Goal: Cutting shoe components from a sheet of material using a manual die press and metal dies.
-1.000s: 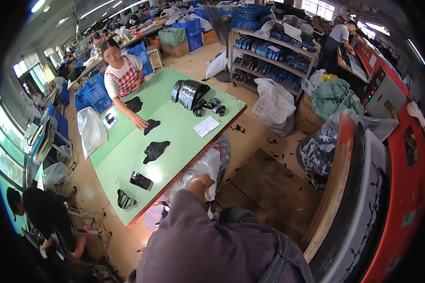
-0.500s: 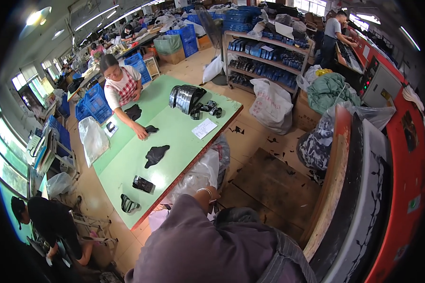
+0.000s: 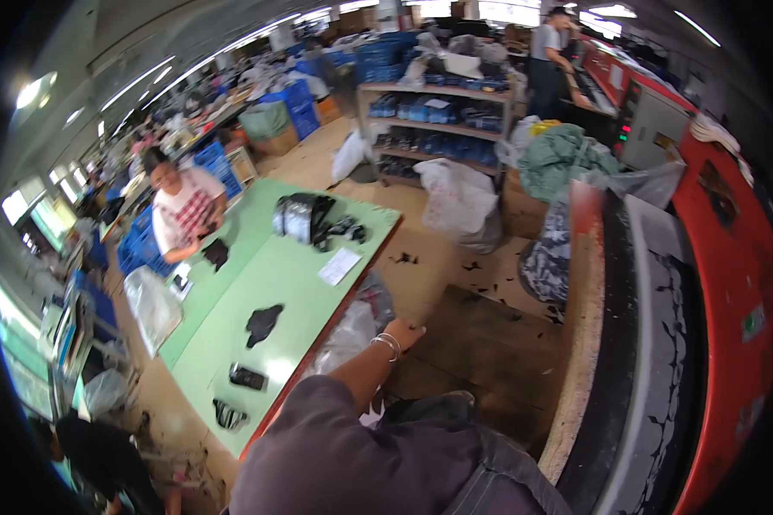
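My left hand [image 3: 402, 333], with bracelets at the wrist, reaches out past the right edge of the green-topped table [image 3: 210, 326]. It is small and smeared, and I cannot make out its fingers or whether they hold anything. Closest to it are clear plastic bags [image 3: 349, 324] beside the table edge. My right hand is out of view. On the table lie a black cut piece [image 3: 264, 324], a dark rectangular block [image 3: 248, 376], a black strap-like frame [image 3: 228, 415], a curved stack of shiny black pieces [image 3: 299, 216], small black bundles [image 3: 348, 228] and a white paper [image 3: 339, 266].
Across the table a co-worker [image 3: 185, 206] holds a dark piece [image 3: 216, 254] in their hands. A red machine [image 3: 730, 343] with a long pale bed [image 3: 653, 343] stands to my right. Sacks [image 3: 459, 202] and a loaded shelf rack [image 3: 438, 129] stand farther back. Scraps litter the floor.
My view has turned, shifting the scene left. My left hand has extended farther from my body. The co-worker's arm has drawn back from the table's middle, and a small black piece there is gone.
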`<state>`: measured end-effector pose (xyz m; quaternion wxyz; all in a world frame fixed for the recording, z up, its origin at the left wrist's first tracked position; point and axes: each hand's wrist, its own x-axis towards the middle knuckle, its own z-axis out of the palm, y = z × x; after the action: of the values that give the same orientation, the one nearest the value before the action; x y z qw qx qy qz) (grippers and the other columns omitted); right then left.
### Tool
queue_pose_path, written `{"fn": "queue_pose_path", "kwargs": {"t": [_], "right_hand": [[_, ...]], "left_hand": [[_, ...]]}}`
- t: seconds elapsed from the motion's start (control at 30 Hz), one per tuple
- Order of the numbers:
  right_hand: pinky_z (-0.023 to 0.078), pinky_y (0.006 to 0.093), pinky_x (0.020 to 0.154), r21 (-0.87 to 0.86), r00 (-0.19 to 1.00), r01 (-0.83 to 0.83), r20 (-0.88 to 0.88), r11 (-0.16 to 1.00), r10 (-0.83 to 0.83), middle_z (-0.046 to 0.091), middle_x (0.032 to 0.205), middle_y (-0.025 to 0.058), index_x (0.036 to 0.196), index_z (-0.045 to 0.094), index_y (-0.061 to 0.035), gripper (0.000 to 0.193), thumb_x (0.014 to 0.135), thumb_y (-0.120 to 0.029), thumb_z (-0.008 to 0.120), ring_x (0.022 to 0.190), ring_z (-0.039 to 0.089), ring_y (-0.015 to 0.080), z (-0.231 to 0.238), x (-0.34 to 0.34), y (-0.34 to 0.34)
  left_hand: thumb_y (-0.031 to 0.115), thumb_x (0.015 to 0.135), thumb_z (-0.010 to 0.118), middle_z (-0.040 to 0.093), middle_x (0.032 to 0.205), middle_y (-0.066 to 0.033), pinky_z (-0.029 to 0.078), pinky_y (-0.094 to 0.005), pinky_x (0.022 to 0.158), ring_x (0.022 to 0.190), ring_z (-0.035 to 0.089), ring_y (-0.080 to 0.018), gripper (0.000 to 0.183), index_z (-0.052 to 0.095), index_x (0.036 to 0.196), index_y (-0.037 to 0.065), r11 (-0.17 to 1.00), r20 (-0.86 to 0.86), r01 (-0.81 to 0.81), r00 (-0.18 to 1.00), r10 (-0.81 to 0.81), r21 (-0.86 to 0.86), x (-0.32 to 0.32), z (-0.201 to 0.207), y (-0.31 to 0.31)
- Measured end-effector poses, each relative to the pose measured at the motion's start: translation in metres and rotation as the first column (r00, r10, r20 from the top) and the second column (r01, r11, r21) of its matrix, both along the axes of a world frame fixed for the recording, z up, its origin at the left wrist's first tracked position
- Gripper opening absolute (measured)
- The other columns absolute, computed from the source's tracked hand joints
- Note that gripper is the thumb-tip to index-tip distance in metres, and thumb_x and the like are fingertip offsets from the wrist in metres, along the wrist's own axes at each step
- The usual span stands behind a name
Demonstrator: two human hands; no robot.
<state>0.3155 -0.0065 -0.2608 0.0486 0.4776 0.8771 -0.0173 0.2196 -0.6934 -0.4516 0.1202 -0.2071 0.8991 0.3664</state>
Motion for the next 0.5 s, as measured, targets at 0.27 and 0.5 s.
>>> {"fn": "queue_pose_path", "kwargs": {"t": [0.27, 0.5], "right_hand": [[0.05, 0.0464, 0.072, 0.229, 0.93, 0.337, -0.23, 0.913, -0.285, 0.064, 0.099, 0.0263, 0.132, 0.048, -0.0034, 0.044, 0.091, -0.011, 0.035, 0.084, 0.063, 0.0405, -0.064, 0.131, 0.012], [0.05, 0.0465, 0.075, 0.205, 0.783, 0.621, -0.201, 0.757, -0.588, 0.065, 0.1, 0.0215, 0.132, 0.046, -0.0135, 0.043, 0.09, -0.009, 0.037, 0.092, 0.064, 0.0378, -0.059, 0.101, -0.027]], "left_hand": [[0.028, 0.088, 0.066, 0.065, 0.066, -0.004, 0.046, -0.0275, 0.057, 0.062, 0.06, -0.0104, 0.032, 0.062, 0.068, 0.003, 0.883, -0.575, 0.224, 0.816, 0.06, 0.411, -0.265, 0.133, 0.099], [0.018, 0.091, 0.061, 0.063, 0.087, -0.0069, 0.053, -0.026, 0.063, 0.073, 0.063, -0.0145, 0.018, 0.055, 0.098, 0.002, 0.405, -0.286, 0.351, 0.934, -0.214, 0.844, -0.433, 0.155, 0.329]]}}
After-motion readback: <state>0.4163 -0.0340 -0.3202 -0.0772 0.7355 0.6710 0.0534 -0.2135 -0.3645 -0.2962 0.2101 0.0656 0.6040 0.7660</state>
